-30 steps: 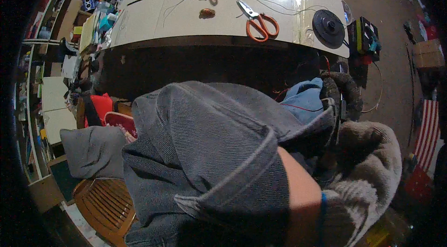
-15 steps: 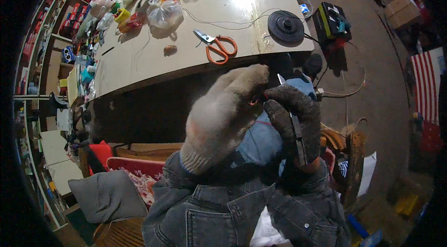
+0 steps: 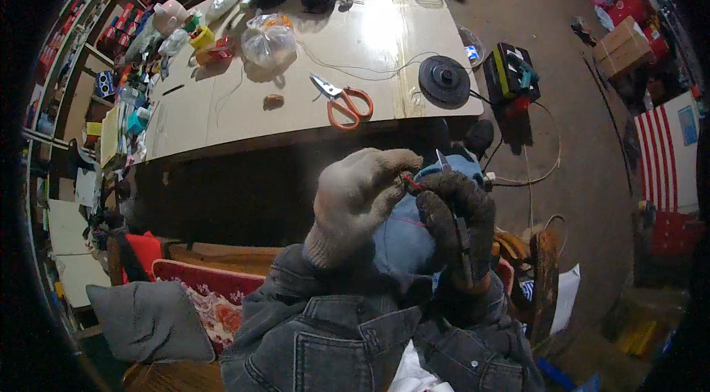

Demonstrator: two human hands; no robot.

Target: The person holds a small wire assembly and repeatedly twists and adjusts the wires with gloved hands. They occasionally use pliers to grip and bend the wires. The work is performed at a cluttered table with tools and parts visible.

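Note:
My left hand (image 3: 362, 196), in a light knitted glove, is closed with its fingertips pinched on a thin red strand (image 3: 412, 183), perhaps wire or cord. Right beside it, my right hand (image 3: 462, 214) wears a dark glove. Its fingers are wrapped around a slim knife (image 3: 442, 160) whose pointed metal tip sticks up above the glove and whose handle runs down along the palm. The red strand also reaches the right fingertips, and a loose length hangs between the hands over my blue-clad lap (image 3: 403, 240). What lies inside the pinch is too small to make out.
Ahead is a pale table (image 3: 244, 111) with orange-handled scissors (image 3: 344, 103), a small brown lump (image 3: 273, 101), a plastic bag (image 3: 268, 41) and a round black base (image 3: 444, 80). A grey cushion (image 3: 148, 324) lies to my left, a black box (image 3: 510, 70) on the floor at right.
The view has tilted up, showing more of the far table. My left hand has turned, its fingers now pinching the red strand, which shows more clearly. The right hand still grips the knife.

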